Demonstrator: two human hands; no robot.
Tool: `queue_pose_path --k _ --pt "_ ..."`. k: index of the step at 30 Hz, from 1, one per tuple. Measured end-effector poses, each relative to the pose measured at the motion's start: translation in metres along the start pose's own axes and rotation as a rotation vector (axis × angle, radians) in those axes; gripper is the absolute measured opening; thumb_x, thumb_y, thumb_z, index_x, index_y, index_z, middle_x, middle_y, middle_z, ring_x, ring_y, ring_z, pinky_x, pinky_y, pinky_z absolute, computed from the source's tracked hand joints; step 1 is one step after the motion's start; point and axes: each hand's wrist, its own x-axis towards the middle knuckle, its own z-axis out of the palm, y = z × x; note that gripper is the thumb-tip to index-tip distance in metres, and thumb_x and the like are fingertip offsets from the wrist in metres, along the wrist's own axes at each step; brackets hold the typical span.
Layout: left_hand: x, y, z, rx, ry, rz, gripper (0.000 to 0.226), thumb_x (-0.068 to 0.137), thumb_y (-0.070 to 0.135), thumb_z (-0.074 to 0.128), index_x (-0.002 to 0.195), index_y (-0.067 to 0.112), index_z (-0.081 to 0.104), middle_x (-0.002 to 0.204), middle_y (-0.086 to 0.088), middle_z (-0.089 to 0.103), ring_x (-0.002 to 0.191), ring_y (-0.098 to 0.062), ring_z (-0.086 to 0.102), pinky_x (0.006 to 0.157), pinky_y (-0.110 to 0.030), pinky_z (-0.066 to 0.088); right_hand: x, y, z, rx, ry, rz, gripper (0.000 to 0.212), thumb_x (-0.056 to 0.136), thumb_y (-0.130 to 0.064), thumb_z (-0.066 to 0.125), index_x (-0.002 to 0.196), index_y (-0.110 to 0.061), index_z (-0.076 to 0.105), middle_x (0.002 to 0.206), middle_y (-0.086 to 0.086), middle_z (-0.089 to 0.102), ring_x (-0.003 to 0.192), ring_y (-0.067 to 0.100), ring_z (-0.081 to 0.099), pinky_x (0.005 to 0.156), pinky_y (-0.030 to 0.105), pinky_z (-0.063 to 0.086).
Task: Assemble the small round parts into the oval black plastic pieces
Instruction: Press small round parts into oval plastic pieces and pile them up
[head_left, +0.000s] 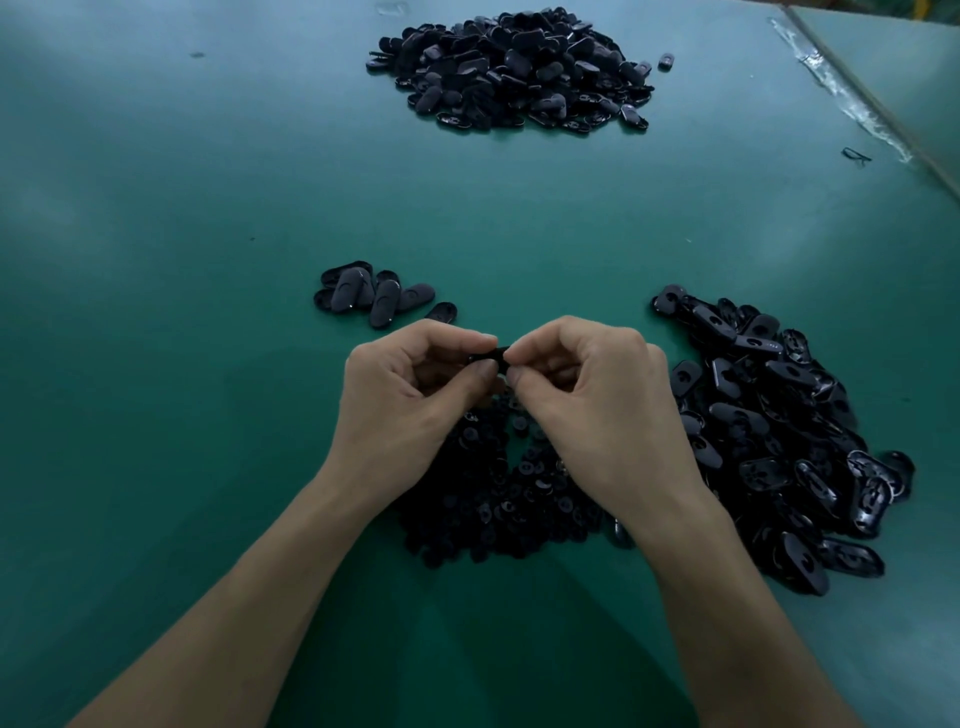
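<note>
Bare forearms (249, 603) stretch over a green bench (156, 312) as a worker's left hand (415, 384) and right hand (587, 384) meet above a heap of small round parts (498, 499). The fingers (462, 340) of both are clamped on one oval black piece (488, 357), apparently to seat a round part hidden from view. Unfilled ovals (779, 441) lie handy beside the right hand; a small cluster (363, 296), probably finished, sits beyond the left. A larger far heap (519, 67) lies well apart.

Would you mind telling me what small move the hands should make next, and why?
Probably a firm inward press to seat the round part, though I cannot see it: the left hand and right hand both pinch one black piece above the pile of round parts.
</note>
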Motion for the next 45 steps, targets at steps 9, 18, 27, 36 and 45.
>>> queue_pose_path --k 9,18,27,36,45 --pt "0.0 0.001 0.0 -0.017 -0.009 -0.013 0.021 0.083 -0.005 0.073 0.09 0.015 0.072 0.082 0.002 0.077 0.074 -0.011 0.074 0.07 -0.02 0.058 -0.002 -0.003 0.004 -0.033 0.026 -0.021 0.017 0.088 -0.008 0.07 0.086 -0.025 0.07 0.071 -0.014 0.068 0.072 0.001 0.065 0.066 0.014 0.051" --pt "-0.001 0.001 -0.001 0.007 -0.027 0.01 0.024 0.081 0.005 0.076 0.088 0.028 0.075 0.085 0.0 0.077 0.078 -0.016 0.075 0.075 -0.025 0.059 -0.003 -0.003 0.001 -0.045 0.002 0.016 0.018 0.088 -0.011 0.07 0.087 -0.025 0.059 0.069 -0.012 0.063 0.075 0.001 0.062 0.064 0.013 0.049" --pt "0.0 0.001 -0.002 0.062 -0.064 0.003 0.024 0.083 -0.004 0.075 0.092 0.017 0.07 0.09 -0.002 0.076 0.081 -0.013 0.073 0.078 -0.024 0.058 -0.005 -0.006 0.006 -0.111 0.06 -0.01 0.026 0.089 -0.013 0.071 0.081 -0.03 0.053 0.069 -0.014 0.062 0.072 0.001 0.061 0.064 0.016 0.049" --pt "0.002 -0.002 -0.003 -0.001 -0.032 -0.011 0.018 0.088 -0.001 0.071 0.095 0.015 0.066 0.084 -0.001 0.073 0.072 -0.013 0.066 0.067 -0.023 0.055 -0.005 -0.007 0.005 -0.063 0.037 -0.084 0.018 0.089 -0.006 0.07 0.082 -0.021 0.065 0.068 -0.011 0.066 0.067 0.006 0.065 0.064 0.026 0.052" --pt "0.001 -0.003 0.002 0.045 -0.064 -0.026 0.024 0.088 -0.001 0.071 0.092 0.021 0.065 0.085 0.007 0.073 0.074 -0.008 0.065 0.068 -0.02 0.054 0.003 0.002 -0.003 -0.134 -0.036 -0.129 0.023 0.09 -0.013 0.071 0.111 -0.023 0.073 0.105 -0.013 0.068 0.099 0.002 0.061 0.089 0.017 0.047"
